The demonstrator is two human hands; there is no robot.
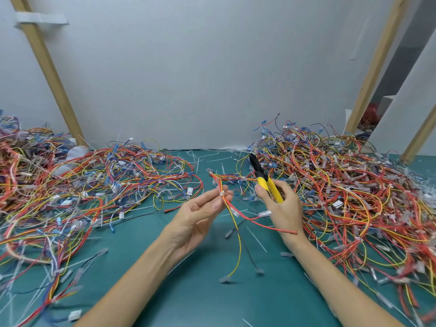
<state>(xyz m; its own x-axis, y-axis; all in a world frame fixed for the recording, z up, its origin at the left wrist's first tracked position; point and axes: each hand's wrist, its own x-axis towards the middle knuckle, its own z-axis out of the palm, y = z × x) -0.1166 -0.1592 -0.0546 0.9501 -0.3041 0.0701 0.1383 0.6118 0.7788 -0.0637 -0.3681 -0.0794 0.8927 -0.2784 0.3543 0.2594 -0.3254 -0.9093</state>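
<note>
My left hand [203, 208] pinches a small wire harness [232, 213] of red, yellow and black wires at its white cable tie [221, 193], above the middle of the green mat. Loose ends with clear terminals hang down from the tie toward me. My right hand [280, 204] grips yellow-handled cutters [266, 181], their black jaws pointing up and away, just right of the harness. The jaws are clear of the tie.
Large tangled heaps of coloured wire harnesses lie on the left [82, 185] and on the right [354, 190] of the green mat [200, 291]. Cut white cable-tie scraps [212, 159] litter the mat near the white back wall. Wooden struts [47, 74] lean at both sides.
</note>
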